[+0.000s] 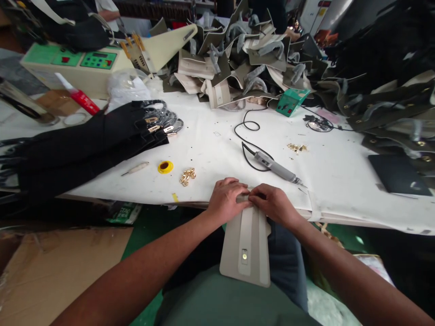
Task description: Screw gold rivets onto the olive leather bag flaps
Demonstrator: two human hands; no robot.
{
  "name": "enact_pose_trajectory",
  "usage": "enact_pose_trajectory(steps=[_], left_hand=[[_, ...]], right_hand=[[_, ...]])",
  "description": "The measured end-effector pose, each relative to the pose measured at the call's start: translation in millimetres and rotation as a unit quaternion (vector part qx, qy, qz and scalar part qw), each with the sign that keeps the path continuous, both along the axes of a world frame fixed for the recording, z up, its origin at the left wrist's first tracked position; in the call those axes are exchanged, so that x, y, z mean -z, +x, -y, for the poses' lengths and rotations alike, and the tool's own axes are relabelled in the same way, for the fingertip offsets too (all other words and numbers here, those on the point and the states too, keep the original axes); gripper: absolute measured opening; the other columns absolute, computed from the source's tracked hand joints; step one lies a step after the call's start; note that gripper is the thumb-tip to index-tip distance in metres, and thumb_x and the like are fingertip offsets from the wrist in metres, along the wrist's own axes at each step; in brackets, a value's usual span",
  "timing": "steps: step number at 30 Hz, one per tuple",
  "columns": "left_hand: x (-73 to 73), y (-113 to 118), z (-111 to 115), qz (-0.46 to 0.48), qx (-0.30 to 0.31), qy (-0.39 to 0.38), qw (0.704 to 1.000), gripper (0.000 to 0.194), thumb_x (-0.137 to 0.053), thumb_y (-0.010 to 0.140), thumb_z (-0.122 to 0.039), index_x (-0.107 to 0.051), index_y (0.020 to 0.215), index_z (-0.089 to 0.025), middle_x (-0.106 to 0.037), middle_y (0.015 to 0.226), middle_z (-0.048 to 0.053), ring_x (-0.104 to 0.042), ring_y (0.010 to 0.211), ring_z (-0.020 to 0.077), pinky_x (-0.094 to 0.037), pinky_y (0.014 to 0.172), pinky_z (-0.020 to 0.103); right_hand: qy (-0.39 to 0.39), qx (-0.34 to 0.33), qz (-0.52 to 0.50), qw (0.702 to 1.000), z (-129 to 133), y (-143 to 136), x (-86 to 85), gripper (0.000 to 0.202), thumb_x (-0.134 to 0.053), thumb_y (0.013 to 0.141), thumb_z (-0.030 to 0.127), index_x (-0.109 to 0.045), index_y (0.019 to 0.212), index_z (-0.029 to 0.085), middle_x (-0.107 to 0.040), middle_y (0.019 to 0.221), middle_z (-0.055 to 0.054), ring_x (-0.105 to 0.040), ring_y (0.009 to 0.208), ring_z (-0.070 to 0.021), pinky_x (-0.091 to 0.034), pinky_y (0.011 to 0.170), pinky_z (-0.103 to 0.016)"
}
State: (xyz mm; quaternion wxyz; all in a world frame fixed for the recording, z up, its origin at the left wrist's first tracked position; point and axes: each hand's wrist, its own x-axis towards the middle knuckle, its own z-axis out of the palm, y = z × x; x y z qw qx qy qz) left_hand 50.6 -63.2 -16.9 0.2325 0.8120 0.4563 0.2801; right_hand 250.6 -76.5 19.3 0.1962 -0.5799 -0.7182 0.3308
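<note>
A beige-grey bag panel (232,246) hangs from the table's front edge towards my lap, with a pale strap down its middle and a gold-coloured fitting (244,256) low on it. My left hand (228,199) grips the panel's upper end from the left, thumb and fingers closed around it. From the right, my right hand (272,201) pinches at the same end; whatever small part lies between its fingertips is hidden. Just beyond my hands, a grey electric screwdriver (280,170) rests on the white table, its tip pointing right.
Small gold parts lie in one pile (188,176) at left and another (297,148) at right. Nearby are a yellow pot (165,167) and black straps (102,131). Behind stand a green control box (291,102), heaped bag pieces (234,68) and a cream machine (81,65).
</note>
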Motion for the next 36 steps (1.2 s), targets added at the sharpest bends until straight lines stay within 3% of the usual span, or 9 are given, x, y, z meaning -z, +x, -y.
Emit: enact_pose_trajectory(steps=[12,16,19,24,27,29,32,34,36], left_hand=[[0.6,0,-1,0.001,-0.002,-0.001,1.0,0.032,-0.089,0.075,-0.038,-0.077,0.104,-0.029,-0.078,0.12,-0.001,-0.059,0.124,0.0288,-0.044,0.103,0.049],[3.1,2,-1,0.01,-0.007,-0.001,1.0,0.029,-0.09,0.074,-0.038,-0.078,0.1,-0.03,-0.078,0.12,-0.002,-0.059,0.123,0.0276,-0.044,0.103,0.048],[4.5,3,-1,0.014,-0.009,-0.003,1.0,0.028,-0.09,0.074,-0.037,-0.079,0.099,-0.03,-0.078,0.121,-0.002,-0.059,0.123,0.0271,-0.044,0.104,0.047],[4.3,2,-2,0.017,-0.007,-0.001,1.0,0.027,-0.09,0.074,-0.037,-0.08,0.098,-0.03,-0.078,0.121,-0.002,-0.06,0.123,0.0275,-0.044,0.104,0.048],[5.4,2,-1,0.021,-0.006,-0.002,1.0,0.026,-0.089,0.075,-0.037,-0.08,0.098,-0.03,-0.078,0.122,-0.002,-0.06,0.123,0.0271,-0.044,0.104,0.048],[6.3,2,-1,0.026,-0.003,-0.005,1.0,0.027,-0.089,0.075,-0.038,-0.079,0.099,-0.03,-0.077,0.122,-0.002,-0.059,0.124,0.0268,-0.043,0.104,0.047],[6.5,2,-1,0.027,-0.001,0.0,1.0,0.026,-0.088,0.076,-0.039,-0.079,0.099,-0.03,-0.078,0.122,-0.002,-0.059,0.124,0.0272,-0.042,0.105,0.048],[5.8,2,-1,0.023,-0.002,0.007,1.0,0.025,-0.088,0.077,-0.039,-0.079,0.099,-0.029,-0.078,0.121,-0.002,-0.06,0.123,0.0273,-0.043,0.104,0.048],[5.0,2,-1,0.018,-0.002,0.011,1.0,0.025,-0.088,0.077,-0.039,-0.078,0.098,-0.029,-0.078,0.121,-0.002,-0.06,0.122,0.0271,-0.043,0.102,0.047]], right_hand=[[-0.111,-0.002,-0.035,0.993,-15,4,-6.3,0.02,-0.066,0.088,0.038,-0.077,0.087,0.022,-0.073,0.08,0.0,-0.063,0.074,-0.018,-0.045,0.068,-0.029],[0.027,0.062,-0.034,0.997,-18,24,-9.8,0.028,-0.063,0.092,0.044,-0.077,0.1,0.022,-0.075,0.093,-0.004,-0.066,0.079,-0.0204,-0.05,0.073,-0.032],[0.207,0.146,0.118,0.96,-32,44,-5.6,0.037,-0.068,0.089,0.047,-0.074,0.115,0.021,-0.072,0.113,-0.011,-0.065,0.103,-0.0293,-0.05,0.087,-0.04],[0.153,0.119,0.28,0.94,-63,68,8.6,0.046,-0.066,0.088,0.048,-0.068,0.125,0.021,-0.07,0.117,-0.015,-0.062,0.108,-0.0345,-0.049,0.088,-0.046],[0.1,0.148,0.152,0.972,-67,70,2.5,0.038,-0.065,0.087,0.046,-0.07,0.115,0.021,-0.072,0.101,-0.01,-0.064,0.094,-0.0291,-0.05,0.08,-0.04],[0.064,0.176,-0.058,0.981,-60,61,-9.6,0.035,-0.063,0.087,0.049,-0.069,0.108,0.021,-0.07,0.093,-0.006,-0.065,0.082,-0.0242,-0.053,0.074,-0.038],[0.035,0.191,-0.385,0.902,-44,29,-29.1,0.027,-0.063,0.086,0.046,-0.064,0.098,0.022,-0.064,0.086,-0.002,-0.063,0.071,-0.0173,-0.056,0.067,-0.033],[0.043,0.204,-0.476,0.854,-32,2,-36.7,0.023,-0.071,0.082,0.041,-0.061,0.088,0.021,-0.059,0.076,0.002,-0.058,0.061,-0.0135,-0.055,0.06,-0.028],[0.056,0.217,-0.489,0.843,-24,-23,-38.7,0.029,-0.079,0.08,0.041,-0.058,0.079,0.021,-0.053,0.064,0.005,-0.052,0.051,-0.0112,-0.05,0.05,-0.025]])
